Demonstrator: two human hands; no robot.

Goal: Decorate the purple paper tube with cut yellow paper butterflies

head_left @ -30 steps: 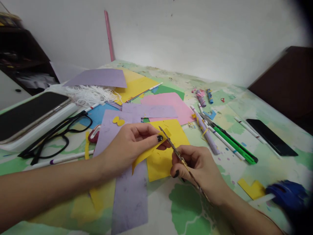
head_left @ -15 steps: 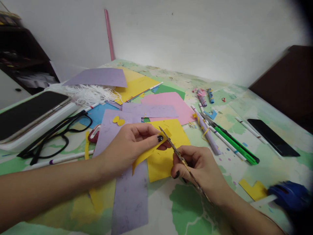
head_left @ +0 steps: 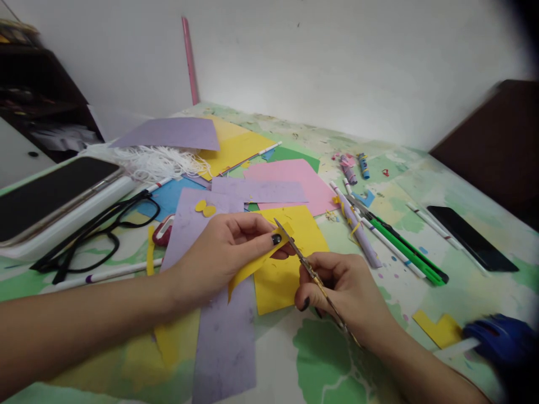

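My left hand [head_left: 236, 244] pinches a small strip of yellow paper [head_left: 248, 271] between thumb and fingers, its lower end curling down. My right hand [head_left: 341, 289] is closed round a pair of scissors [head_left: 312, 273], its finger loops partly hidden by the hand. The blades lie against the paper's edge, just past my left thumb. Beneath both hands rest a larger yellow sheet [head_left: 275, 292] and a long purple sheet [head_left: 227, 348]. Two small yellow cut-outs [head_left: 209, 211] sit on the purple sheet, left of my fingers.
At the left lie black glasses [head_left: 113, 241], a phone [head_left: 54, 193] on a white box and white string [head_left: 164, 163]. Pink paper [head_left: 290, 177] lies behind. To the right are a green cutter knife [head_left: 406, 249], a rolled purple paper tube [head_left: 360, 235], another phone [head_left: 471, 238] and a blue object [head_left: 501, 336].
Hardly anything differs. Both hands keep their hold on the paper and the scissors, and the whole view has shifted very slightly.
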